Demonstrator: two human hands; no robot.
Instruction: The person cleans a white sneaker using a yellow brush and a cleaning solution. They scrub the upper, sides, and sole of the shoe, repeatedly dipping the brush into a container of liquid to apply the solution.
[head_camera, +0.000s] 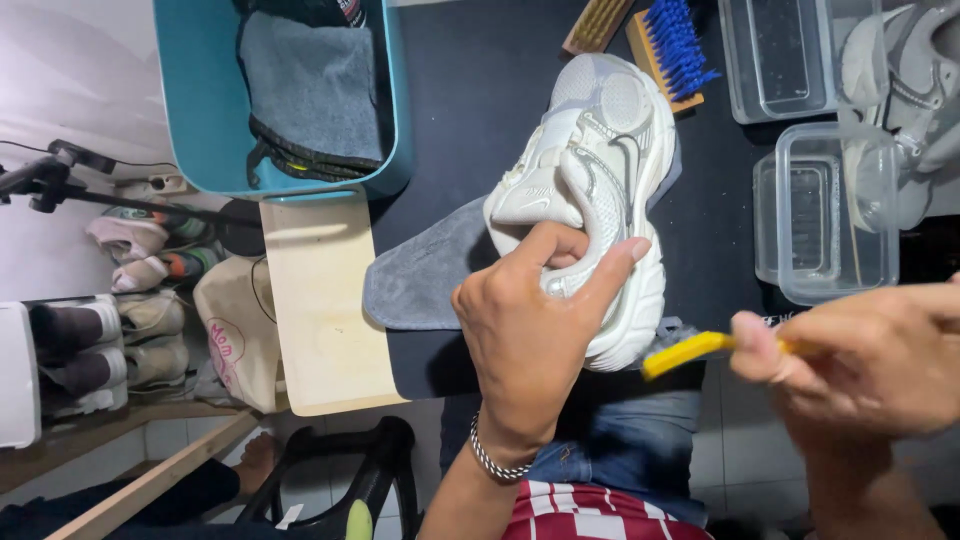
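Note:
A white chunky sneaker (600, 150) lies on a dark table over a grey cloth (420, 275). My left hand (530, 330) grips the sneaker at its heel opening, fingers tucked inside and thumb along the side. A beaded bracelet circles that wrist. My right hand (860, 360) is closed on a small yellow-handled tool (685, 350), likely a brush, whose tip points toward the sneaker's heel, just apart from it. The tool's working end is hidden in my fingers.
A teal bin (200, 140) holds folded grey cloths at upper left. A blue-bristled brush (675, 45) and a wooden brush (597, 22) lie at the back. Clear plastic containers (835, 215) stand right, beside another grey sneaker (905, 70). A light wooden board (320, 310) sits left. Shoe racks stand on the floor.

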